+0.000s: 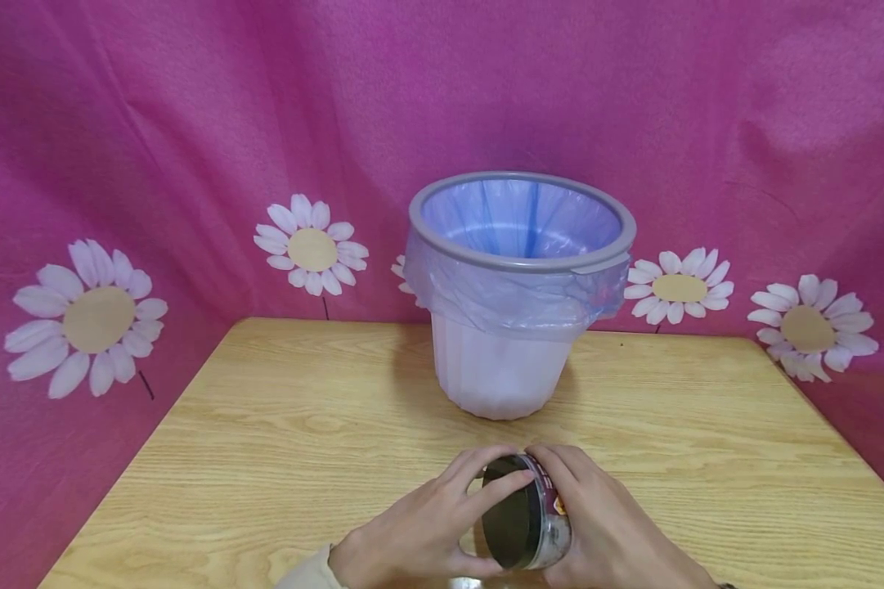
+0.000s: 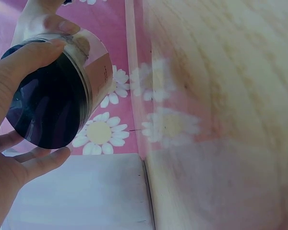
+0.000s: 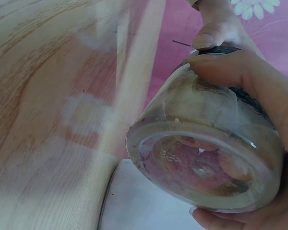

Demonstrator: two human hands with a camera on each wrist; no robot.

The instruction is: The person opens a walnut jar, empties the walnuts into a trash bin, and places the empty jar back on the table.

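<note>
Both hands hold a clear jar (image 1: pixel 557 540) tipped on its side above the near part of the table. My left hand (image 1: pixel 430 517) grips its wide black lid (image 1: pixel 511 523), fingers and thumb spread around the edge. Around the jar's body curls my right hand (image 1: pixel 609 523), partly covering a dark maroon label (image 1: pixel 545 483). The left wrist view shows the glossy top of the lid (image 2: pixel 45 103) facing the left palm. In the right wrist view the jar's round transparent base (image 3: pixel 201 167) faces the camera; what lies inside is unclear.
A white ribbed bin (image 1: pixel 500 372) with a grey rim (image 1: pixel 518 264) stands beyond the hands, lined with a translucent bluish bag (image 1: pixel 500 298). Underneath is a light wooden table (image 1: pixel 280 442). A pink cloth (image 1: pixel 383 90) with white flowers hangs behind and beside it.
</note>
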